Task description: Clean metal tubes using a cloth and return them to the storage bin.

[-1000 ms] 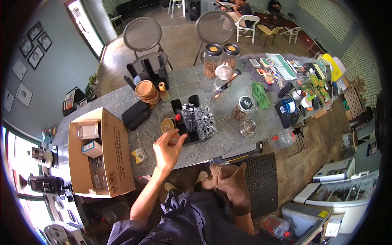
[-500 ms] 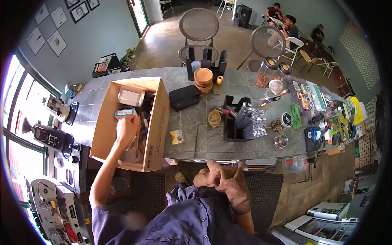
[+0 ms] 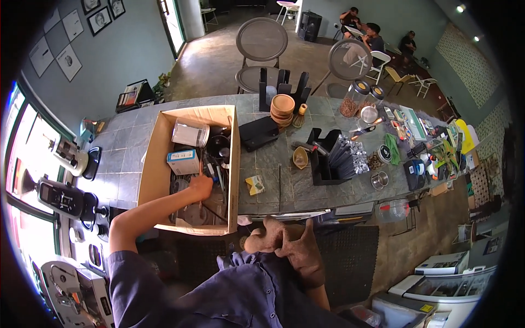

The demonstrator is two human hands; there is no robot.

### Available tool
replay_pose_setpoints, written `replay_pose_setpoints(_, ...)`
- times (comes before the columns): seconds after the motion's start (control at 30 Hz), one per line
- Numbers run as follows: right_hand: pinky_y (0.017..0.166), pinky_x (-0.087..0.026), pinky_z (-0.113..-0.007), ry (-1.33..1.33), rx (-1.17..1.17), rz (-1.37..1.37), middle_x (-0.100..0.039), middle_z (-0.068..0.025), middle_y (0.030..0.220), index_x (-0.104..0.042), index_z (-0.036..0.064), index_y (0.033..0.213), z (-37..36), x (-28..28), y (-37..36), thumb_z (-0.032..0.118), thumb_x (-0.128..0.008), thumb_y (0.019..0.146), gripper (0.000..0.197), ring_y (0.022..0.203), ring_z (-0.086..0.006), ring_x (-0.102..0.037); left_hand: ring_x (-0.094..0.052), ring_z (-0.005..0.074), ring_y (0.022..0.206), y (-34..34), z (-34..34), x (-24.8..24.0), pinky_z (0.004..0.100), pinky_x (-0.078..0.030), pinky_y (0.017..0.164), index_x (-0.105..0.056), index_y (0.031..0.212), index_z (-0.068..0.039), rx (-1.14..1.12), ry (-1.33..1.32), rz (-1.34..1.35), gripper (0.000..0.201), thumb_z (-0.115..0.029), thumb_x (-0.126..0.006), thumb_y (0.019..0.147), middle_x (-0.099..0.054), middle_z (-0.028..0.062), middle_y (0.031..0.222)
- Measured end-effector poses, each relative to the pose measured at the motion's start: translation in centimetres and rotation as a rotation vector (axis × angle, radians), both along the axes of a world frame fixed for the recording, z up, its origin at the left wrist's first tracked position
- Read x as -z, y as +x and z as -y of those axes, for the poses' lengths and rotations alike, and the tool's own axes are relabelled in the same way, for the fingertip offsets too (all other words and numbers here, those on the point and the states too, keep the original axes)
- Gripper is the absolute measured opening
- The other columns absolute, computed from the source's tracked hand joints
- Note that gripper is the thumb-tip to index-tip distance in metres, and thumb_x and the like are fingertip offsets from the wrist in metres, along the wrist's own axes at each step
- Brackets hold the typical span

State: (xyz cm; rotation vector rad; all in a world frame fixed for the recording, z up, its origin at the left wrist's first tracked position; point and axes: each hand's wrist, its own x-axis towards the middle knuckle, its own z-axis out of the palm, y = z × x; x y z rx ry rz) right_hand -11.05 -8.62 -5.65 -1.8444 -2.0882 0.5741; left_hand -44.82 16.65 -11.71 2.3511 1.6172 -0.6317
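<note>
Inside an open cardboard box (image 3: 233, 180) on the counter, my left hand (image 3: 201, 187) is closed with its fingers curled over the contents; what they grip, if anything, I cannot make out. A thin brown stick (image 3: 200, 164) runs up from beside that hand. Near it lie a white-and-blue carton (image 3: 183, 162), a clear jar (image 3: 190, 134) and a dark round item (image 3: 218, 146). In front of my body, a bunched brown cloth (image 3: 298, 254) covers my right hand, whose fingers are hidden; my bare forearm (image 3: 319, 298) comes out below it.
Right of the box are a black case (image 3: 259, 134), stacked wooden bowls (image 3: 282, 106), a bamboo whisk (image 3: 299, 116), a yellow packet (image 3: 255, 185), and a black holder (image 3: 322, 174) with foil-topped sticks. Jars (image 3: 350, 104) and clutter fill the right side. Grinders (image 3: 60, 195) stand at left.
My left hand has moved from beside the white-and-blue carton toward the near right part of the box, uncovering the carton's front. The view has shifted slightly; the brown cloth stays at my body.
</note>
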Motion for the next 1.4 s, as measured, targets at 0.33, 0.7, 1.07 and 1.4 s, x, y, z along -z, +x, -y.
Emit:
replay_pose_setpoints(0.33,0.111,-0.036,-0.066,-0.057,-0.076,0.042,-0.064,-0.0041,0.095,-0.059,0.0096,0.110,-1.8,-5.4,-1.2,0.033,-0.083,0.082,0.044,0.091,-0.0298,-0.070,-0.078,0.0371,0.093,-0.8,0.3,-2.9,0.0485,-0.063,0.081,-0.080,0.093,0.001,-0.140,-0.225,-0.034,0.027,-0.020,-0.079,0.076,-0.079,0.0215,0.095)
replay_pose_setpoints(0.7,0.090,-0.042,-0.051,0.241,0.019,-0.010,-0.064,0.0023,0.093,-0.057,0.0154,0.107,-1.3,-6.2,-1.3,0.023,-0.065,0.095,0.016,0.078,-0.0192,-0.069,-0.072,0.0177,0.057,-4.7,3.2,-9.6,0.0357,-0.059,0.059,-0.076,0.072,-0.002,-0.288,-0.621,0.081,0.021,-0.020,-0.073,0.082,-0.074,0.0092,0.065)
replay_pose_setpoints(1.07,0.073,-0.043,-0.030,-0.121,-0.131,-0.439,-0.055,0.0014,0.074,-0.055,0.0063,0.105,-4.3,-7.6,-3.4,0.024,-0.065,0.093,0.024,0.062,-0.0158,-0.056,-0.072,0.0287,0.067,-4.8,13.6,-22.4,0.0402,-0.057,0.067,-0.073,0.074,0.000,-0.267,0.144,0.581,0.023,-0.022,-0.077,0.081,-0.072,0.0143,0.070)
replay_pose_setpoints(1.4,0.053,-0.051,-0.033,-0.103,0.229,-0.629,-0.066,-0.0071,0.096,-0.047,-0.0019,0.142,-6.9,-11.4,-12.3,0.035,-0.056,0.105,0.053,0.068,-0.0167,-0.064,-0.060,0.0110,0.055,3.4,19.1,-23.2,0.0304,-0.048,0.053,-0.070,0.077,0.002,-0.258,-0.114,1.131,0.020,-0.012,-0.083,0.085,-0.068,0.0067,0.065)
